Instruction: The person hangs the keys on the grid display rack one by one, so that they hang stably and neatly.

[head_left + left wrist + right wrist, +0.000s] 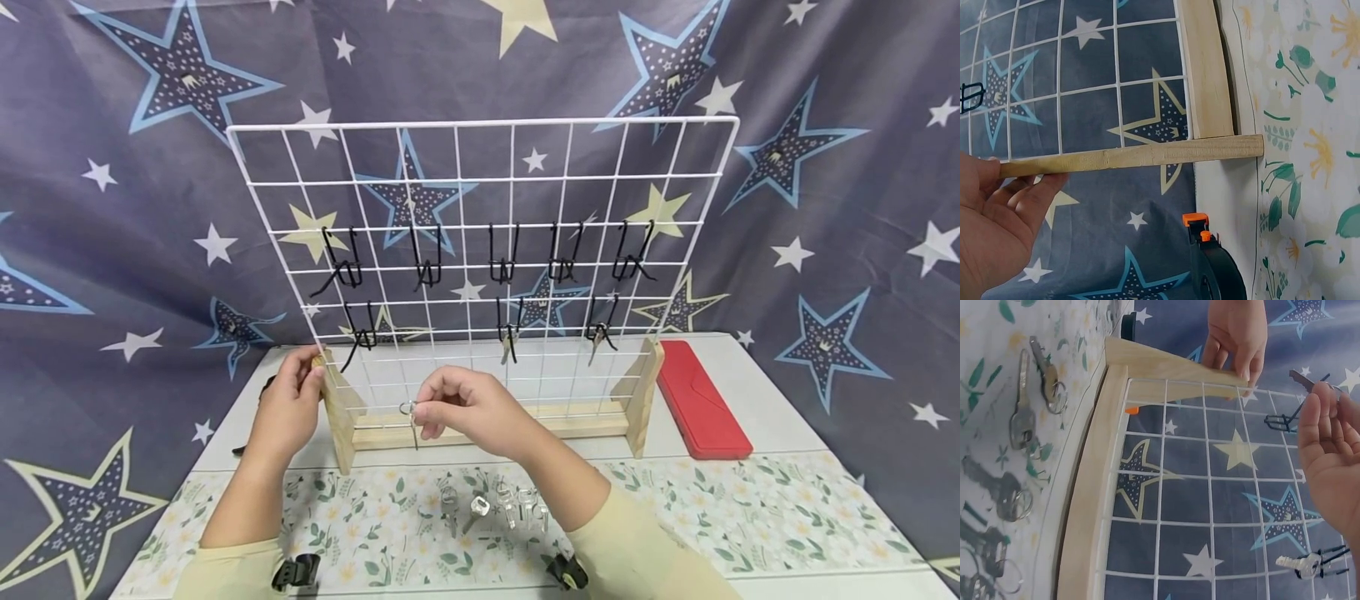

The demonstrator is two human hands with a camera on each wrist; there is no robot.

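My left hand (pixel 288 408) grips the upper end of the left wooden side piece (pixel 1135 155) of a stand that carries a white wire grid (pixel 483 125). In front of the grid's lower left, my right hand (pixel 472 408) pinches a key (pixel 1300 379) by its ring, and the blade sticks out past the fingers. In the right wrist view the key overlaps a black hook (pixel 1282 422). Other black hooks (pixel 504 258) hang on the grid in two rows. Keys hang from two lower hooks, one a silver key (pixel 1302 562). Several loose keys (pixel 480 506) lie on the flowered cloth.
A red case (pixel 701 400) lies right of the stand. Left of it sits a dark tape measure (pixel 1213 269) with orange tabs. A wooden base bar (pixel 525 427) joins the side pieces. Behind the grid hangs a star-patterned curtain (pixel 810 192).
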